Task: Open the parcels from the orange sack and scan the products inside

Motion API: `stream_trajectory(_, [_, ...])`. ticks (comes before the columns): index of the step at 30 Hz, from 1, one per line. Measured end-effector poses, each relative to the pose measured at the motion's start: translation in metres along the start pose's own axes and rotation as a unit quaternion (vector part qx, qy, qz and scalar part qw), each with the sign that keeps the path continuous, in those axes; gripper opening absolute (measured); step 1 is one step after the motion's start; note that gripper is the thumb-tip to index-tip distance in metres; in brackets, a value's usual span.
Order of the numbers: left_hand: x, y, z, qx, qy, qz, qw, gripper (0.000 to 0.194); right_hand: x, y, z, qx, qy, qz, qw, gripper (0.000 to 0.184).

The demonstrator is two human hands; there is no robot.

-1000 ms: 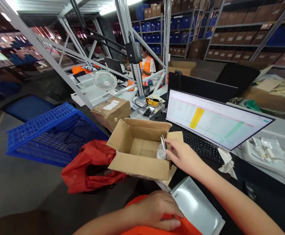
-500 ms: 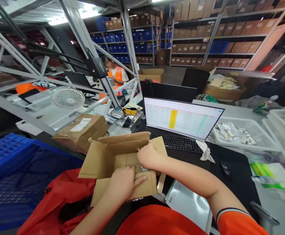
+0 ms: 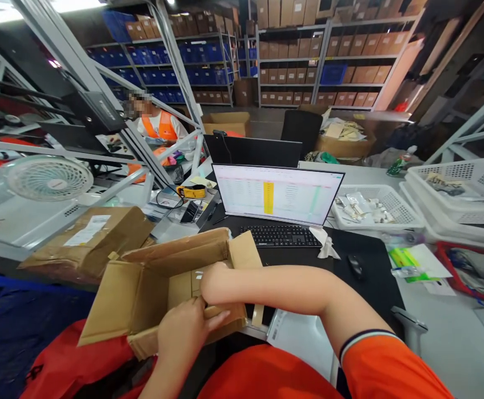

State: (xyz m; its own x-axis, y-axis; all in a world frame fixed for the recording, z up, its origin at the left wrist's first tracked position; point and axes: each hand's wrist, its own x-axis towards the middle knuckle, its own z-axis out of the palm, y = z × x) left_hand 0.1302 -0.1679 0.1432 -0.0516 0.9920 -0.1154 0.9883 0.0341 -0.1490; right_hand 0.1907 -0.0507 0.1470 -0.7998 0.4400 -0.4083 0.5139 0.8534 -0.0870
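Closer together than a moment ago, the left hand [image 3: 181, 332] and right hand [image 3: 220, 282] sit just beside each other. An open cardboard carton [image 3: 162, 293] rests at the near edge of the bench [image 3: 458, 299], below a keyboard [image 3: 281, 236] and a monitor [image 3: 277, 194]. Both hands lie at its front flap [image 3: 225, 316]; whether they clamp anything cannot be told.

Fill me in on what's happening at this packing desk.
A person has both hands at an open cardboard box: the left hand on its near edge, the right hand just above it. A taped parcel sits beside the box, a monitor behind shows a spreadsheet, and a co-worker in an orange vest sits beyond.
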Motion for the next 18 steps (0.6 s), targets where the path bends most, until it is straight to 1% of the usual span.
stream_trajectory(3, [0.003, 0.003, 0.002, 0.009, 0.019, 0.006, 1.000, 0.067, -0.012, 0.003, 0.003, -0.006, -0.015, 0.022, 1.000, 0.035])
stream_trajectory(6, [0.006, 0.006, 0.002, 0.029, 0.035, 0.014, 0.999, 0.070, -0.023, 0.016, 0.007, -0.012, -0.015, 0.012, 1.000, 0.040])
stream_trajectory(9, [0.010, 0.010, 0.000, 0.047, 0.039, 0.030, 0.998, 0.071, -0.032, 0.027, 0.008, -0.016, -0.019, 0.005, 1.000, 0.033])
stream_trajectory(11, [0.012, 0.012, -0.001, 0.057, 0.035, 0.031, 0.997, 0.069, -0.038, 0.033, 0.006, -0.014, -0.005, -0.010, 1.000, 0.026])
stream_trajectory(13, [0.013, 0.013, -0.002, 0.069, 0.028, 0.030, 0.997, 0.067, -0.048, 0.041, 0.000, -0.011, 0.023, -0.044, 0.999, 0.024])
stream_trajectory(15, [0.013, 0.011, -0.001, 0.078, 0.026, 0.033, 0.996, 0.064, -0.066, 0.050, -0.008, -0.005, 0.070, -0.069, 0.995, 0.022])
stream_trajectory(16, [0.013, 0.010, 0.000, 0.080, 0.024, 0.034, 0.996, 0.063, -0.078, 0.055, -0.010, 0.003, 0.108, -0.076, 0.991, 0.024])
stream_trajectory(17, [0.013, 0.008, 0.000, 0.081, 0.022, 0.032, 0.996, 0.062, -0.095, 0.061, -0.011, 0.021, 0.161, -0.081, 0.983, 0.026])
stream_trajectory(18, [0.013, 0.005, 0.002, 0.079, 0.021, 0.027, 0.996, 0.061, -0.114, 0.068, -0.008, 0.053, 0.226, -0.078, 0.969, 0.030])
